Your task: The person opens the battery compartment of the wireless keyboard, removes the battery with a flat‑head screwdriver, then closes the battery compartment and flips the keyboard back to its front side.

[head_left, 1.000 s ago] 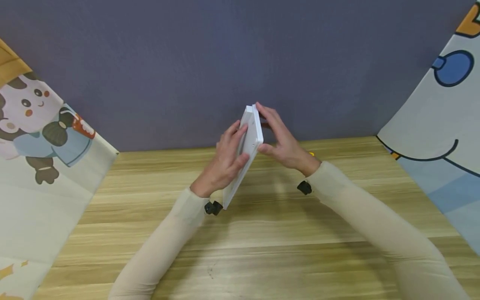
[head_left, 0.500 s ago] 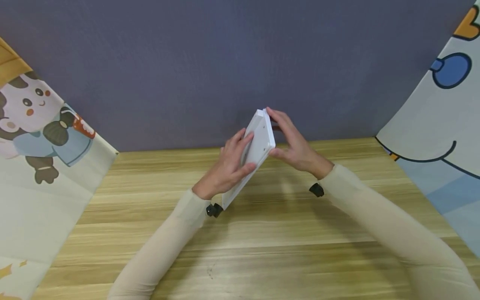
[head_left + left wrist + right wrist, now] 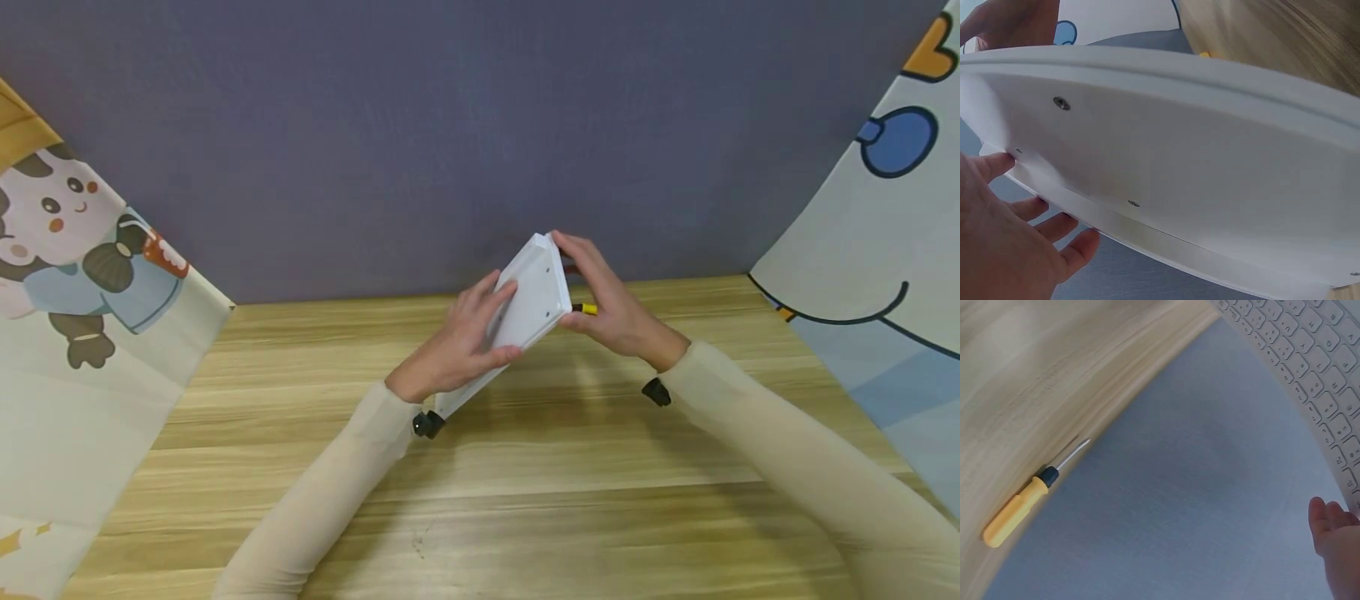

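Note:
A white keyboard [image 3: 528,300] is held tilted above the table, its underside with several small screws facing the head camera. Its keys [image 3: 1316,362] show in the right wrist view. My left hand [image 3: 465,337] grips it across the underside; the thumb lies near the close edge and other fingers reach the far edge. My right hand [image 3: 618,312] holds the right end, with thumb and a finger at its corners. Some right fingers are hidden behind the keyboard. In the left wrist view the left hand [image 3: 1016,244] has fingertips against the keyboard edge.
A yellow-handled screwdriver [image 3: 1019,509] with a black collar lies on the wooden table [image 3: 480,517] beside the grey back wall [image 3: 337,150]. Printed panels [image 3: 127,358] stand on the left and right sides.
The keyboard's right end has swung right and down, showing more of its underside. My right hand moves right with it; the left hand shifts slightly. The screwdriver's yellow handle shows behind the right hand.

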Available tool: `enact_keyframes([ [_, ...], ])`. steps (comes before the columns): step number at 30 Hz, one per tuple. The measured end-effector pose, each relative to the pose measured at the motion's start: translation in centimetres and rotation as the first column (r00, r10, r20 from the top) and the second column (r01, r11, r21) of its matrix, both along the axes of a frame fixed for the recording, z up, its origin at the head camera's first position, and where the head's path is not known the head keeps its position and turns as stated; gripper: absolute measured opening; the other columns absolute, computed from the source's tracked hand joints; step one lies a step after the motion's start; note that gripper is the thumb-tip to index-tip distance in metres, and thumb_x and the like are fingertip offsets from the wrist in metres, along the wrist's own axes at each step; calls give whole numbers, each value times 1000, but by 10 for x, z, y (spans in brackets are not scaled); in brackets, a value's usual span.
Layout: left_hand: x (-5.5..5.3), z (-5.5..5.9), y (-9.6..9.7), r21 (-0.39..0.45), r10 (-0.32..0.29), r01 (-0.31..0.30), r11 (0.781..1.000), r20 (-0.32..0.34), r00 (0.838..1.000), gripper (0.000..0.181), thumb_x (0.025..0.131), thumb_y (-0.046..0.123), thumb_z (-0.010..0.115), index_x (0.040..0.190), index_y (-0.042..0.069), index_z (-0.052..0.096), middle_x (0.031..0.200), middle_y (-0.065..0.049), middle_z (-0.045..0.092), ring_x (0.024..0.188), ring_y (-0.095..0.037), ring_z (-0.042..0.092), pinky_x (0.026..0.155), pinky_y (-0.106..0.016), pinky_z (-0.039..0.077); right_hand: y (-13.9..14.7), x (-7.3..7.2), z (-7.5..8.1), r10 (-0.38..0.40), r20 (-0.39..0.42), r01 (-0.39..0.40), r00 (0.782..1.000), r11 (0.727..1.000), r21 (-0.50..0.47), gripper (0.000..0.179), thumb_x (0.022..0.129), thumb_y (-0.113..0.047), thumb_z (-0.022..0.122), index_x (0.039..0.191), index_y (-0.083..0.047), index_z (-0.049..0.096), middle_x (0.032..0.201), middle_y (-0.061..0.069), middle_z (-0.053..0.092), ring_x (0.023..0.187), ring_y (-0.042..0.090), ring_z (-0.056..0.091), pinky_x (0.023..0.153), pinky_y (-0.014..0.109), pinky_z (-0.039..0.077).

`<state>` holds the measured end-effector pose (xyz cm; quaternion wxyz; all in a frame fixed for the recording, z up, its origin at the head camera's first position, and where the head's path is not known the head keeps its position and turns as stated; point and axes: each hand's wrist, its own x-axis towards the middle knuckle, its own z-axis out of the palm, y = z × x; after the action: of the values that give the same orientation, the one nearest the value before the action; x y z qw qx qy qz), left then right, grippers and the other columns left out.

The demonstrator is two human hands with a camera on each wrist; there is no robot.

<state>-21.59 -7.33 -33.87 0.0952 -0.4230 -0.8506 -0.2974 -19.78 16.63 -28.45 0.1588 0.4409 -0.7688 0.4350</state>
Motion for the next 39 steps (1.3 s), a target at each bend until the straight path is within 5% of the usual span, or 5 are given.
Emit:
enact_keyframes([
  [12, 3, -5, -5, -73, -12, 16, 997, 60, 998, 85, 87, 52, 61, 152, 17, 19, 156, -10, 4, 138, -27, 15, 98, -49, 37, 11, 6, -4, -22, -17, 22, 1000, 1000, -2, 104, 84, -66, 50, 139, 18, 22, 133, 34, 31, 117, 38, 35, 98, 36, 31],
  [22, 0, -9, -14, -103, -47, 59, 993, 117, 992, 88, 81, 57, 65, 151, 21, 24, 157, -8, 7, 140, -21, 14, 97, -42, 40, 23, 11, -7, -76, 66, 74, 995, 997, 33, 108, 79, -71, 54, 142, 12, 24, 140, 32, 27, 122, 41, 31, 95, 65, 23],
  [33, -1, -14, -19, -156, -20, 42, 987, 141, 990, 94, 75, 63, 67, 150, 22, 29, 156, -8, 13, 138, -24, 19, 98, -43, 38, 32, 11, -15, -66, 64, 64, 996, 997, 32, 107, 80, -68, 56, 141, 14, 24, 136, 33, 31, 113, 42, 40, 95, 60, 28],
  [39, -1, -17, -21, -178, -14, 39, 983, 138, 990, 96, 73, 63, 69, 149, 22, 30, 155, -9, 15, 138, -23, 20, 99, -43, 37, 45, -2, -36, -72, 60, 69, 996, 996, 49, 103, 79, -65, 62, 146, 3, 25, 140, 22, 33, 114, 36, 43, 95, 58, 30],
])
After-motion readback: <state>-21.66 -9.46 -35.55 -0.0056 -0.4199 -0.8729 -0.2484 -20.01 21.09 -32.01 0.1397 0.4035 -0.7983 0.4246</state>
